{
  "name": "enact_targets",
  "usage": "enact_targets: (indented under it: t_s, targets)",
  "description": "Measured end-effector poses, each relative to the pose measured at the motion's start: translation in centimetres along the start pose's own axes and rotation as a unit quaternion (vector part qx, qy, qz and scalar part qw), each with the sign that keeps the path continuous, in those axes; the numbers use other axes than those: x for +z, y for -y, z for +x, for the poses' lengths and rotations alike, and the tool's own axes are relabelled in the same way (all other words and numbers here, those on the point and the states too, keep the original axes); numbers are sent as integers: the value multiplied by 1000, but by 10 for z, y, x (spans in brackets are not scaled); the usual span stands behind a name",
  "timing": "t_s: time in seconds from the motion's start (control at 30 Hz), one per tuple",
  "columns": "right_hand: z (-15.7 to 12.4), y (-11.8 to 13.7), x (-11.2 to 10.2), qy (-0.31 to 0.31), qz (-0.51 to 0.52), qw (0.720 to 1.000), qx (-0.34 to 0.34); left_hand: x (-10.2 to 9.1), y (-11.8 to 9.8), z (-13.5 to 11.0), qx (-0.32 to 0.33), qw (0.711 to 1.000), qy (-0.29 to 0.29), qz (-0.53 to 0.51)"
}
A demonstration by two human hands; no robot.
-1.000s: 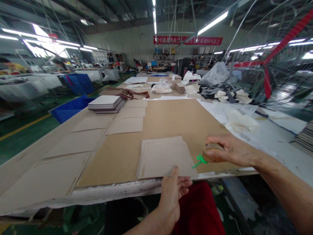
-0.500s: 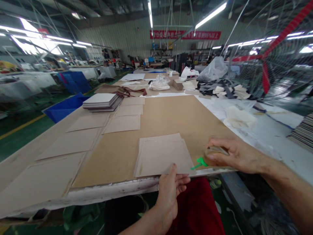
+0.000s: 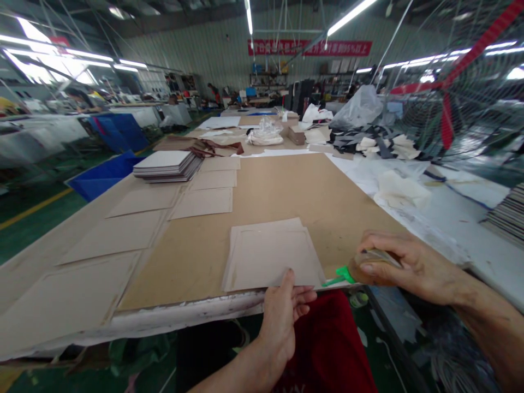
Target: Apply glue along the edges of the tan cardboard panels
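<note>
Sideways, bottle (image 3: pixel 355 271); nozzle (image 3: pixel 343 275) leftward, toward sheet (image 3: pixel 270 256).

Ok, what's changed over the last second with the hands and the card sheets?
The right hand, gripping the green-nozzled bottle, has slid back toward the near edge of the table. The left hand still pinches the near edge of the grey card sheets, which lie as before.

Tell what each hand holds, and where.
Left hand pinches the grey card sheet at its near edge; right hand wraps the body of a brownish bottle, green nozzle free.
</note>
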State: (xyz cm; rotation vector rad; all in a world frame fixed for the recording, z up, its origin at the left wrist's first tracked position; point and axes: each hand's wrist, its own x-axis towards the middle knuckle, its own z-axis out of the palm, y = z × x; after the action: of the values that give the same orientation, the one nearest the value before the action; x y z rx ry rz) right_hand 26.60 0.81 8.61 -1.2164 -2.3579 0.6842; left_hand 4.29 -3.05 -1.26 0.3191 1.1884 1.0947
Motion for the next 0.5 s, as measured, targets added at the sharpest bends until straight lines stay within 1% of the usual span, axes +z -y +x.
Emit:
enact_targets:
  t_s: [0.13,0.2,0.3,0.37,0.4,0.43,0.5]
  targets:
    - [5,-4,1,-32,-16,999,-12,2,-2,-3,0,1000,-9,11]
    - [7,-3,1,-35,-20,999,-10,1,-1,-3,1,1000,-8,15]
    - [4,1,0,2,-6,1000,5,0,1,-1,-2,1000,-5,15]
    - [-3,2,0,29,12,999,16,0,1,1,-4,1000,-3,13]
    - [-9,0,0,30,24,999,23,0,0,2,-4,1000,-2,12]
    - [-16,-4,1,15,39,999,35,0,0,2,-4,1000,-1,9]
    - [-28,-17,4,-52,77,993,71,0,1,1,-2,1000,-2,-1]
